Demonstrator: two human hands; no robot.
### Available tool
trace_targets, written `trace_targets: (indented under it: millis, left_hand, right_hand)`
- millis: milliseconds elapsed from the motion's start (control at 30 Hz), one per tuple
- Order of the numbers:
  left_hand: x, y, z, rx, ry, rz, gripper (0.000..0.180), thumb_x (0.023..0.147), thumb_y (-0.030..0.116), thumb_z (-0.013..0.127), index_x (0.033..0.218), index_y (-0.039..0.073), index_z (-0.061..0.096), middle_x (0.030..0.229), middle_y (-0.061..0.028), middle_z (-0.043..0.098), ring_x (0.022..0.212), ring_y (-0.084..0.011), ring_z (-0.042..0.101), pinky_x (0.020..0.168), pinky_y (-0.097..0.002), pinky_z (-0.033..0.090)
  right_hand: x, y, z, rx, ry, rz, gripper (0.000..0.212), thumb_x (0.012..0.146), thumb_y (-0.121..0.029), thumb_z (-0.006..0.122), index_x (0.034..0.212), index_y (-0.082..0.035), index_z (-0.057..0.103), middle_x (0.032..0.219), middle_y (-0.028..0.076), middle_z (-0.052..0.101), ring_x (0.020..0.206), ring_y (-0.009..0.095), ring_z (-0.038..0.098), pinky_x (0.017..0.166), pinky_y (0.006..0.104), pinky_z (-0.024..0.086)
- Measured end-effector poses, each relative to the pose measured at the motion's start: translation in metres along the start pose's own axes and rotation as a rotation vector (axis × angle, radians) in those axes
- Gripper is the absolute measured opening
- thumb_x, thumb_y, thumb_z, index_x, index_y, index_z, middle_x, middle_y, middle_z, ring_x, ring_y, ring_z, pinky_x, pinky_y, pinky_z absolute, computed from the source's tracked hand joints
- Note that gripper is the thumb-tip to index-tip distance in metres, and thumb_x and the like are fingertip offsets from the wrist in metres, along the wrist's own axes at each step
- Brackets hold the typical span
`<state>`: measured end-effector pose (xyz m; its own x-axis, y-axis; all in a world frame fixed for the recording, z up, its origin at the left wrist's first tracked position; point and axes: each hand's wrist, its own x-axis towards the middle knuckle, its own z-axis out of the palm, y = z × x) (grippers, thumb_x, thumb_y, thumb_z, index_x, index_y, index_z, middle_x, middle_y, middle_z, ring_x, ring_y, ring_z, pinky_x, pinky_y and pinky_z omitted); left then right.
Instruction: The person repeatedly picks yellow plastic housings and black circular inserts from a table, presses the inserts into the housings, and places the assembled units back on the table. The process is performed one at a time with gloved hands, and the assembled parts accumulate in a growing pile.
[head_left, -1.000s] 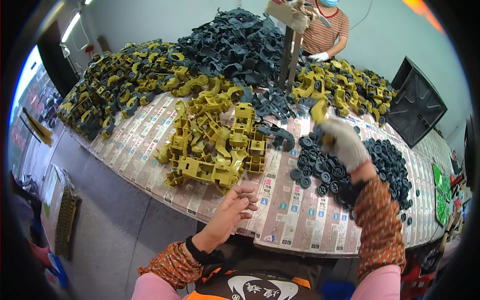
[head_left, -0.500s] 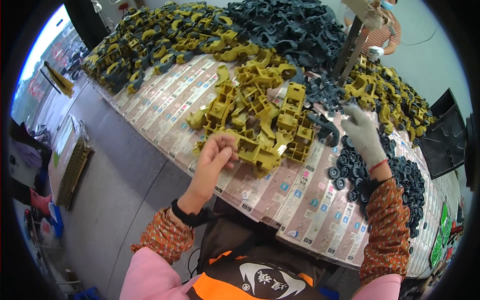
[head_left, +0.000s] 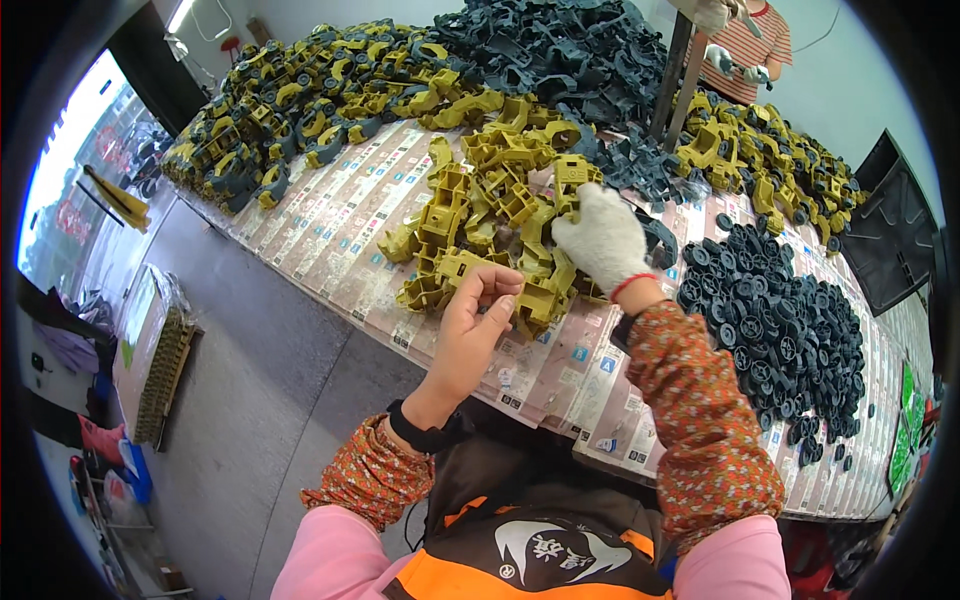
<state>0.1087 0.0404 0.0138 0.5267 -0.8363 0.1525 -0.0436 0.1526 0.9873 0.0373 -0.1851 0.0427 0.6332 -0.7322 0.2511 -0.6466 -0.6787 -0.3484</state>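
My left hand (head_left: 476, 322) is bare, its fingers curled in and the thumb laid against them. It hovers at the near edge of a heap of yellow plastic toy vehicle bodies (head_left: 440, 218); whatever its fingers hold, if anything, is hidden. On my right hand (head_left: 603, 240) is a white knit glove. Its fingers are bent over a yellow toy vehicle body (head_left: 577, 172) at the right side of this heap, and the fingertips are partly hidden. Just right of the glove lies a dark grey curved plastic part (head_left: 660, 238).
Black toy wheels (head_left: 775, 325) are piled on the right. Dark grey plastic parts (head_left: 560, 60) form a mound at the back. Yellow-and-grey assembled pieces (head_left: 310, 90) lie back left, more yellow bodies (head_left: 715, 140) back right. Beyond a metal post (head_left: 672, 85) stands a person in striped clothing (head_left: 765, 45).
My right hand has moved left from beside the dark grey parts onto the yellow bodies, uncovering the wheel pile. The left hand stays curled near the heap's front edge. The view has shifted slightly.
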Motion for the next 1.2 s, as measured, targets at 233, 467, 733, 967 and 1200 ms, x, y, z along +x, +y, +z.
trace_targets:
  millis: [233,467,733,967,1200]
  left_hand:
    - [-0.014,0.019,0.031,-0.503,-0.217,-0.226,0.064,0.109,0.025,0.061,0.162,0.015,0.026,0.148,-0.0128,0.057,0.133,-0.0247,0.06,0.108,-0.0413,0.053]
    - [-0.03,-0.007,0.09,-0.611,-0.179,-0.402,0.048,0.106,0.034,0.069,0.142,0.006,0.054,0.129,-0.0069,0.065,0.114,-0.0162,0.066,0.094,-0.0349,0.058]
    - [-0.045,-0.012,0.114,-0.552,-0.291,-0.566,0.049,0.107,0.037,0.067,0.142,0.007,0.051,0.118,-0.0035,0.065,0.099,-0.0131,0.068,0.082,-0.0312,0.061]
    - [-0.052,-0.017,0.121,-0.56,-0.298,-0.615,0.045,0.105,0.03,0.07,0.139,0.007,0.051,0.114,-0.0055,0.067,0.094,-0.0149,0.071,0.077,-0.0326,0.063]
    - [-0.061,-0.025,0.118,-0.566,-0.311,-0.642,0.042,0.107,0.029,0.067,0.141,0.009,0.05,0.116,-0.0045,0.066,0.096,-0.0137,0.07,0.079,-0.0336,0.064]
  right_hand:
    - [-0.118,0.018,-0.079,0.288,0.326,-0.399,0.047,0.081,-0.009,0.078,0.126,-0.004,0.063,0.111,0.02,0.066,0.094,0.04,0.067,0.082,0.0463,0.056]
    - [-0.243,0.037,-0.099,0.3,0.092,-0.419,0.045,0.082,-0.006,0.077,0.126,-0.004,0.065,0.113,0.02,0.069,0.096,0.04,0.069,0.08,0.0463,0.057]
    - [-0.217,0.177,-0.086,-0.182,0.118,0.047,0.023,0.095,-0.006,0.064,0.117,-0.008,0.07,0.1,0.016,0.067,0.095,0.037,0.067,0.08,0.0466,0.055]
    - [-0.194,0.171,-0.074,-0.442,-0.127,0.042,0.024,0.085,-0.007,0.07,0.109,-0.006,0.068,0.108,0.015,0.067,0.101,0.033,0.071,0.081,0.0427,0.061]
    - [-0.2,0.169,-0.085,-0.435,-0.184,0.043,0.026,0.084,-0.005,0.07,0.11,-0.002,0.068,0.115,0.018,0.063,0.107,0.035,0.068,0.084,0.0436,0.062]
